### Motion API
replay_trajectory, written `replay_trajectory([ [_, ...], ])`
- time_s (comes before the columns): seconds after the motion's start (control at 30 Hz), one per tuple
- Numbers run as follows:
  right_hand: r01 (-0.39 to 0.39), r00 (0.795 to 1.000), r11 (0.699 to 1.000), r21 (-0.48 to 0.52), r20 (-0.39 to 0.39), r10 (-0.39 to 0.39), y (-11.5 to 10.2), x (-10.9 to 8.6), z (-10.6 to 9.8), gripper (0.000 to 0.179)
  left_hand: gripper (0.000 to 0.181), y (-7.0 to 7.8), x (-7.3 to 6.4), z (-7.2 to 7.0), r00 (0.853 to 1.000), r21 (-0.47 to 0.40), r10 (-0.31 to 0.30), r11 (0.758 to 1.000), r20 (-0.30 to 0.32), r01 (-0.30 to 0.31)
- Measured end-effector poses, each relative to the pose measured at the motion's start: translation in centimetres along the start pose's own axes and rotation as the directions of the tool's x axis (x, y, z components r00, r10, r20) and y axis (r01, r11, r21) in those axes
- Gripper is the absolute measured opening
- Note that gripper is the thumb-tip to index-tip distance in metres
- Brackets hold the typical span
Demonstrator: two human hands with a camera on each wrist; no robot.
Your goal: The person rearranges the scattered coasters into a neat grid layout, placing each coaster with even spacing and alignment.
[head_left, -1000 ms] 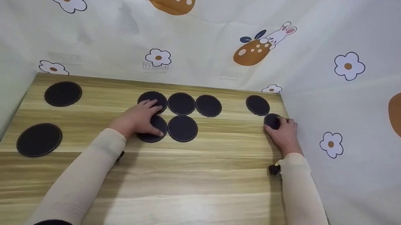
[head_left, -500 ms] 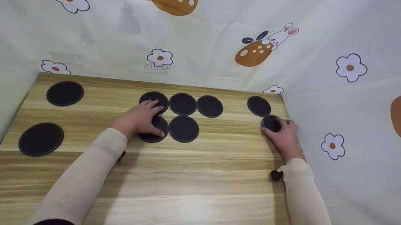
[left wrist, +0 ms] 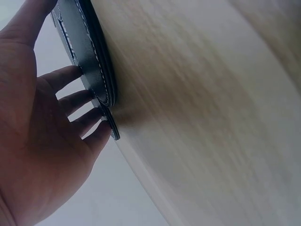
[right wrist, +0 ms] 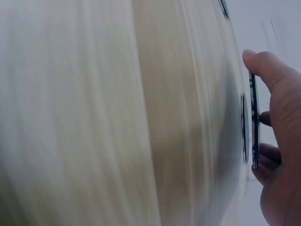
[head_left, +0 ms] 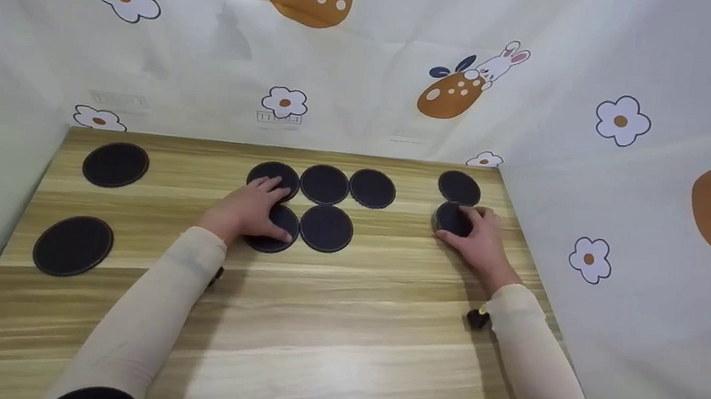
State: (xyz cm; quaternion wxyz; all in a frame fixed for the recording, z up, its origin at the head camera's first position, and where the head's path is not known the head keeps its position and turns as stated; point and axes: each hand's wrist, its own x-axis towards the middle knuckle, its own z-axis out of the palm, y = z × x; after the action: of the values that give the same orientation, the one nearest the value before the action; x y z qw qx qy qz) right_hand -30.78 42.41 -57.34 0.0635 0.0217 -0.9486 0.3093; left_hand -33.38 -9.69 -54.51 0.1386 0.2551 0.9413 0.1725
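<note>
In the head view, my left hand [head_left: 240, 210] rests with spread fingers on two round black coasters. Its fingertips touch the back coaster [head_left: 273, 169], and its thumb lies across the front coaster [head_left: 285, 219]. The left wrist view has those fingertips against a dark stitched edge [left wrist: 94, 56]. Over at the right, my right hand [head_left: 481, 244] pinches another black coaster [head_left: 450, 219] by its rim between thumb and fingers. The right wrist view shows this held coaster [right wrist: 255, 122] raised slightly off the wooden table, with one coaster [head_left: 459, 188] lying just behind it.
Beside my left hand lie a coaster [head_left: 324, 184], a second coaster [head_left: 373, 188] and a third coaster [head_left: 326, 228], close together. Two more coasters, one at the back [head_left: 116, 164] and one nearer [head_left: 73, 246], lie at left. Patterned cloth walls [head_left: 611, 188] enclose the wooden table [head_left: 340, 332].
My right hand has carried its coaster leftward from the table's right edge, to just in front of the back right coaster. The left hand has stayed in place.
</note>
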Motion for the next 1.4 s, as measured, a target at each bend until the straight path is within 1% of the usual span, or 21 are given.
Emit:
replay_trajectory([
  [0.1,0.046,0.999,0.999,-0.005,0.02,-0.046,-1.1,-0.2,0.7,0.084,0.109,0.1,0.0,0.0,1.0,0.004,0.0,1.0,0.001,0.0],
  [0.23,0.084,0.996,0.996,-0.025,0.039,-0.083,-2.4,-0.3,1.6,0.083,0.109,0.3,-0.1,-0.1,1.0,-0.001,0.001,1.0,-0.001,-0.001],
  [0.47,0.104,0.992,0.995,-0.015,0.069,-0.102,-5.0,-0.7,3.5,0.087,0.108,0.3,-0.1,-0.1,1.0,-0.015,-0.012,1.0,0.005,0.012],
  [0.63,0.134,0.987,0.991,-0.013,0.094,-0.132,-7.0,-1.2,4.7,0.09,0.109,0.1,-0.1,0.0,1.0,-0.013,-0.011,1.0,0.004,0.011],
  [0.8,0.165,0.981,0.986,-0.013,0.104,-0.162,-8.9,-1.7,5.8,0.088,0.109,0.1,0.0,0.0,1.0,-0.016,-0.014,1.0,0.002,0.014],
  [0.93,0.177,0.977,0.984,-0.022,0.125,-0.173,-10.0,-1.9,6.7,0.087,0.109,0.1,-0.1,0.0,1.0,-0.024,-0.016,1.0,-0.004,0.016],
  [1.07,0.176,0.974,0.983,-0.046,0.15,-0.167,-10.9,-2.1,7.3,0.088,0.109,0.0,-0.1,0.0,1.0,-0.024,-0.016,1.0,-0.004,0.016],
  [1.4,0.16,0.978,0.985,-0.058,0.142,-0.151,-12.3,-2.5,8.0,0.09,0.109,-0.1,0.0,0.1,1.0,-0.024,-0.011,1.0,-0.002,0.011],
])
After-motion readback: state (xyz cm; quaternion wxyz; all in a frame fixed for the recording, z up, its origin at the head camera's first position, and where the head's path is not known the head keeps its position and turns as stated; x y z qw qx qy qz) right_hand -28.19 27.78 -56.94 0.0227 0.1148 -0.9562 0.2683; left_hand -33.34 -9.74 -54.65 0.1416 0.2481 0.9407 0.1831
